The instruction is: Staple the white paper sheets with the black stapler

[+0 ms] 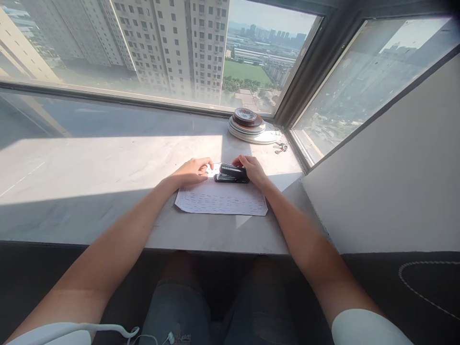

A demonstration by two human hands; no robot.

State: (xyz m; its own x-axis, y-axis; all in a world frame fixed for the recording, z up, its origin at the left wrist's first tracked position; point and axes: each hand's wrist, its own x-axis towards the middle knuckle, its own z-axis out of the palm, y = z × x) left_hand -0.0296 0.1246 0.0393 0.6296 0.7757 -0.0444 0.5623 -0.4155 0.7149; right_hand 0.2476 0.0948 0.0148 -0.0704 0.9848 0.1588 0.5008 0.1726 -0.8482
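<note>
A black stapler (pixel 232 173) lies over the upper part of a printed sheet of paper (pixel 223 201), its jaw pointing left with a gap between the top arm and the base. My right hand (pixel 252 171) grips the stapler's rear end from the right; some of its fingers are hidden behind the stapler. At the sheet's upper left, my left hand (pixel 196 171) rests with bent fingers slightly apart, just left of the stapler's front. The paper lies flat on the pale marble-like sill (pixel 108 167).
A stack of plates (pixel 247 128) stands at the back right, near the window corner. Keys (pixel 281 147) lie beside it. A white wall (pixel 388 167) slants along the right. The sill's front edge runs above my knees. A white cable (pixel 108 327) hangs by my left arm.
</note>
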